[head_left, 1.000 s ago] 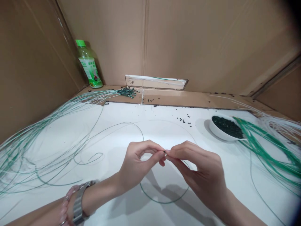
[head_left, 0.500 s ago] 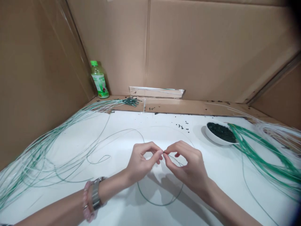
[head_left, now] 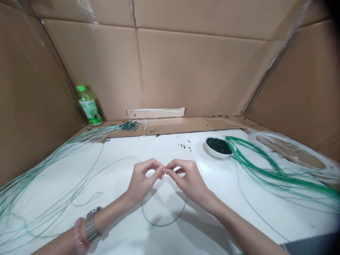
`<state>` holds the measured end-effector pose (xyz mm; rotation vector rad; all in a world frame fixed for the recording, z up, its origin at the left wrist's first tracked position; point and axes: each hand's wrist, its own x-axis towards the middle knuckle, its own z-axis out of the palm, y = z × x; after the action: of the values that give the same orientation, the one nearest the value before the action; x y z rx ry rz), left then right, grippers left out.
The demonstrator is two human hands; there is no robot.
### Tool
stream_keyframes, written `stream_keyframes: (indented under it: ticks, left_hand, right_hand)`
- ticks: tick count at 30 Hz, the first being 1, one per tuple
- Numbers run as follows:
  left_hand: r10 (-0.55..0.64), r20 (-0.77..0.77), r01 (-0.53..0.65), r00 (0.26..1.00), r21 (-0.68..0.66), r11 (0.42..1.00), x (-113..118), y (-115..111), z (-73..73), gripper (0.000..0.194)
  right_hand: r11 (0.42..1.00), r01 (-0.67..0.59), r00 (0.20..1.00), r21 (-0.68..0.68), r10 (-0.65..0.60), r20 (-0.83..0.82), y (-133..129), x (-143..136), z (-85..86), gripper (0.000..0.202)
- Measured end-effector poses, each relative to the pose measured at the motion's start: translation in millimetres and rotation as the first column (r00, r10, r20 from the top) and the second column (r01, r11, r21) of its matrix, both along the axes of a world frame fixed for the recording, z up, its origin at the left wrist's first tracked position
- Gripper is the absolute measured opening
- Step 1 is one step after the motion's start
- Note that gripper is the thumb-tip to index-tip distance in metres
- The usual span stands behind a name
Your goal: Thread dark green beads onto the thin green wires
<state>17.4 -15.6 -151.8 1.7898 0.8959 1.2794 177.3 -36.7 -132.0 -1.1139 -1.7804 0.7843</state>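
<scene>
My left hand (head_left: 145, 179) and my right hand (head_left: 188, 177) meet fingertip to fingertip above the white tabletop, thumb and forefinger pinched in each. Between them they hold a thin green cord (head_left: 162, 225), whose loop hangs below and between the hands. Anything small at the pinch itself is covered by my fingertips. A dark bit shows beside the right fingers. Ahead and to the right stands a white bowl (head_left: 214, 153) filled with tiny dark pieces (head_left: 219, 145). Several similar dark pieces (head_left: 184, 146) lie scattered on the table left of the bowl.
Long green and white cords (head_left: 61, 159) spread along the left, their dark tips bunched at the back. Green cords (head_left: 265, 170) and a coil of white cords (head_left: 318, 161) lie at the right. A green-capped bottle (head_left: 90, 109) stands back left. Cardboard walls (head_left: 186, 71) enclose the table.
The view has swung, so everything sits further left and the bottle and bowl look shifted. Both hands keep their pinch close together, and the cord loop still hangs beneath them.
</scene>
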Motion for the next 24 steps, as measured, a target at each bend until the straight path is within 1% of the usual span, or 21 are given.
stream_keyframes:
  ticks: [3,6,9,11,13,14,16,18,21,22,24]
  left_hand:
    - [-0.048,-0.017,0.048,0.999,0.038,0.998,15.7,13.4,11.9,0.018]
    - [-0.109,-0.032,0.112,0.994,0.085,0.990,35.5,31.1,23.3,0.021]
    - [-0.183,-0.085,0.191,0.980,0.101,0.976,53.7,57.5,30.3,0.027]
    - [-0.203,-0.139,0.218,0.969,0.103,0.970,63.7,82.1,30.1,0.033]
    - [-0.184,-0.216,0.209,0.959,0.099,0.973,71.6,110.2,24.4,0.036]
    - [-0.176,-0.275,0.206,0.945,0.087,0.975,74.4,124.2,19.4,0.032]
    - [-0.175,-0.406,0.217,0.897,0.060,0.974,77.9,148.7,6.9,0.026]
    - [-0.205,-0.517,0.254,0.831,0.026,0.967,78.6,165.4,-5.5,0.023]
    - [-0.271,-0.613,0.321,0.742,-0.030,0.947,78.1,175.3,-17.0,0.026]
    - [-0.284,-0.626,0.333,0.727,-0.041,0.942,78.1,175.6,-18.7,0.027]
    - [-0.287,-0.626,0.333,0.725,-0.045,0.942,78.7,174.0,-19.9,0.028]
  right_hand:
    - [0.994,0.109,0.989,0.018,-0.106,-0.104,5.1,10.2,4.5,0.014]
    - [0.979,0.203,0.957,0.037,-0.190,-0.219,13.4,23.8,6.1,0.013]
    - [0.963,0.264,0.919,0.054,-0.234,-0.319,23.4,38.4,6.0,0.014]
    - [0.954,0.293,0.891,0.056,-0.252,-0.378,29.1,48.3,7.0,0.016]
    - [0.947,0.318,0.859,0.049,-0.266,-0.438,33.2,57.2,9.0,0.017]
    - [0.944,0.326,0.843,0.042,-0.270,-0.465,34.5,60.8,10.2,0.017]
    - [0.943,0.331,0.816,0.027,-0.272,-0.510,35.8,65.6,12.4,0.018]
    - [0.946,0.323,0.800,0.012,-0.267,-0.537,35.7,67.0,14.2,0.018]
    - [0.953,0.302,0.792,-0.006,-0.255,-0.555,34.2,65.2,15.7,0.018]
    - [0.955,0.296,0.791,-0.011,-0.252,-0.557,33.8,64.3,15.8,0.017]
    - [0.959,0.283,0.794,-0.019,-0.246,-0.557,33.2,62.9,15.7,0.017]
